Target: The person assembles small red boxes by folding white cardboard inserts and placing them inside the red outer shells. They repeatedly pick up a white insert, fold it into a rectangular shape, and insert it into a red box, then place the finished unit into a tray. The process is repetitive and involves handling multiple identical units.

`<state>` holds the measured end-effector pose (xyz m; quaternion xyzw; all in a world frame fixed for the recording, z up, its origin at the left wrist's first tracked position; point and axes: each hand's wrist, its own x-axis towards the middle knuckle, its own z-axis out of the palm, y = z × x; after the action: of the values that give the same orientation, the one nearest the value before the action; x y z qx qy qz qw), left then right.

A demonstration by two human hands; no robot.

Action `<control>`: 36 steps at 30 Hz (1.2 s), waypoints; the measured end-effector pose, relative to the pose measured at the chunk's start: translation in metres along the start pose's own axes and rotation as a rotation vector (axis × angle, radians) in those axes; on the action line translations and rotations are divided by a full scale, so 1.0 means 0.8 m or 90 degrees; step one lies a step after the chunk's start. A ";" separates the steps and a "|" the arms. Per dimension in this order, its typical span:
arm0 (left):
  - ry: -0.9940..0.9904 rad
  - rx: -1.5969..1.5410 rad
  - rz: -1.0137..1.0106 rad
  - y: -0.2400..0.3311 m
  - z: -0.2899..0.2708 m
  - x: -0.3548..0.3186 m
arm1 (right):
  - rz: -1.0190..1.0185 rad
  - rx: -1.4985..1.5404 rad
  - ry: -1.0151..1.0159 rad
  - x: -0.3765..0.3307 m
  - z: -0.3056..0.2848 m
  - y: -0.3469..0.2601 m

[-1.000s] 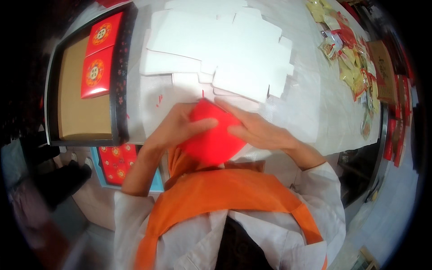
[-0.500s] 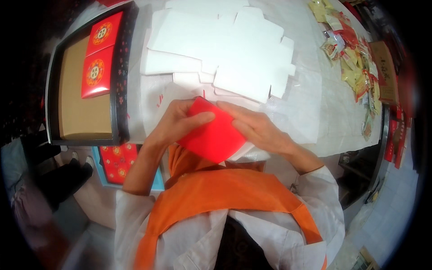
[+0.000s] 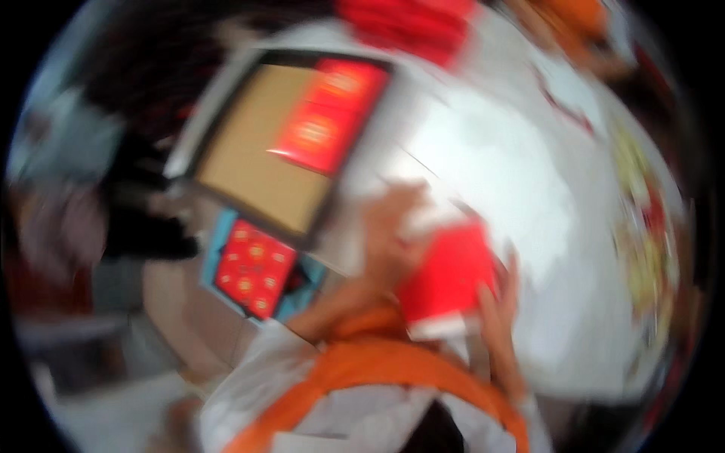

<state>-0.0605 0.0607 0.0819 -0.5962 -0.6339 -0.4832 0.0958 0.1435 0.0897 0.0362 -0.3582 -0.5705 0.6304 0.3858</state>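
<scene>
A flat red square box (image 3: 453,268), pale along its near edge, lies between my hands close to the orange apron. My right hand (image 3: 500,306) grips its right edge, thumb over the top and fingers along the side. By its left side is my left hand (image 3: 393,230), smeared by motion; whether its fingers touch the box I cannot tell. White flat card sheets (image 3: 491,158) lie beyond on the table, badly blurred.
A dark-rimmed tray (image 3: 249,143) at the left holds two red printed boxes (image 3: 310,136). Below it sits a light-blue box (image 3: 219,249) with a red patterned panel. Small packets (image 3: 646,234) lie at the far right. A red heap (image 3: 411,26) and another person's arm (image 3: 559,34) are at the back.
The view has swung left, shifting everything rightward and blurring it. My left hand has moved from the top of the red box to its left side; my right hand now grips the right edge.
</scene>
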 end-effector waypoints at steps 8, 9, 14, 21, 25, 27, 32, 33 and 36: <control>-0.198 -0.483 -0.442 0.001 -0.009 -0.107 | 0.068 -0.097 0.033 -0.080 0.039 0.013; -0.236 -0.466 -0.450 0.001 -0.010 -0.110 | 0.093 -0.088 -0.001 -0.077 0.032 0.000; -0.402 -0.617 -0.577 0.030 -0.029 -0.111 | 0.082 0.092 -0.003 -0.064 -0.002 0.007; -0.445 -0.761 -0.704 0.039 -0.028 -0.135 | 0.118 -0.037 0.064 -0.083 -0.028 0.065; -0.497 -0.531 -0.605 0.010 0.001 -0.164 | 0.247 -0.044 0.203 -0.085 0.009 0.028; -0.460 -0.469 -0.529 0.007 0.009 -0.172 | 0.292 -0.020 0.270 -0.086 0.012 0.034; -0.228 -0.455 -0.365 0.008 0.028 -0.198 | 0.123 -0.093 0.304 -0.095 0.011 0.059; -0.193 -0.497 -0.378 0.010 0.028 -0.196 | 0.104 -0.065 0.307 -0.095 0.011 0.063; -0.156 -0.539 -0.413 0.023 0.025 -0.188 | 0.072 0.020 0.324 -0.097 0.014 0.069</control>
<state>0.0050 -0.0275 -0.0244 -0.4087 -0.5416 -0.6280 -0.3810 0.1639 0.0126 -0.0168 -0.5306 -0.4244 0.5494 0.4863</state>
